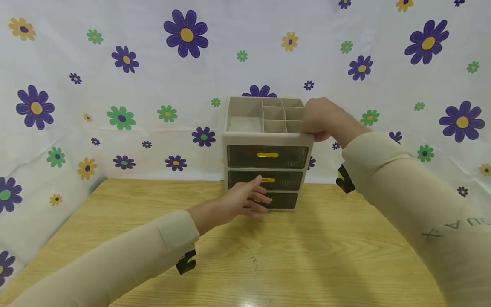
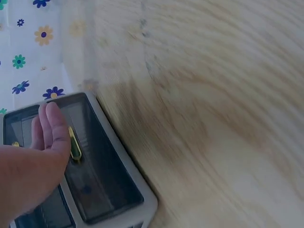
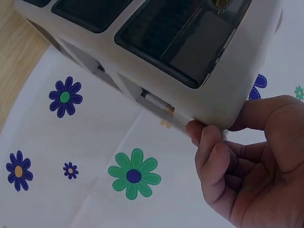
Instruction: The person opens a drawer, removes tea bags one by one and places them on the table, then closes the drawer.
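Right grip point(image 1: 321, 116) pinches the drawer unit point(image 1: 268, 138) by a top corner; left grip point(image 1: 239, 200) spreads loose, holding nothing; drawers point(image 1: 285, 157) sit closed, release seemingly left!

Lit fairly evenly and brightly in the head view, with soft shadows across the tabletop point(image 1: 330, 243) and a small glare spot near its front. Dimmer and greyer in both wrist views: soft and slightly smeared in the left; crisper on the flowered cloth point(image 3: 102, 142) in the right, with a faint glint on the drawer handle point(image 3: 221, 3).
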Available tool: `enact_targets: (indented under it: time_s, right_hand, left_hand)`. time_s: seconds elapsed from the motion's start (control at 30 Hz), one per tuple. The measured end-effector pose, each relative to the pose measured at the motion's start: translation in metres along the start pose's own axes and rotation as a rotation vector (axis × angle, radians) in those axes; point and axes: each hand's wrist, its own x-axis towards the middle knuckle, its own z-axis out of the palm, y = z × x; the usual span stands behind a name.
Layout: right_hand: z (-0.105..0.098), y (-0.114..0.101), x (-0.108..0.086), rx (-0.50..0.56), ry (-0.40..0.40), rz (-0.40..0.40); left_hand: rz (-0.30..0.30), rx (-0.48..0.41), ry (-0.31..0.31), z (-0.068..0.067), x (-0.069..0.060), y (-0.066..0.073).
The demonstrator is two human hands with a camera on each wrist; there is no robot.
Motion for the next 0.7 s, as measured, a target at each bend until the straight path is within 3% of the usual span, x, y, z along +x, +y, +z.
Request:
enact_targets:
  time_s: [0.13, 0.23, 0.4, 0.7]
  right_hand:
    - [0.002, 0.0, 0.003, -0.015, -0.026, 0.028]
    - [0.003, 0.001, 0.005, -0.001, -0.067, 0.039]
    - [0.003, 0.005, 0.007, -0.027, -0.138, 0.03]
    - [0.0, 0.012, 0.005, -0.001, -0.246, 0.023]
  left_hand:
    - [-0.026, -0.151, 0.088, 0.012, 0.012, -0.002]
    - [-0.021, -0.206, 0.161, 0.015, 0.017, -0.002]
    - [-0.012, -0.249, 0.24, 0.016, 0.02, 0.0]
    - [0.008, -0.255, 0.287, 0.025, 0.023, 0.002]
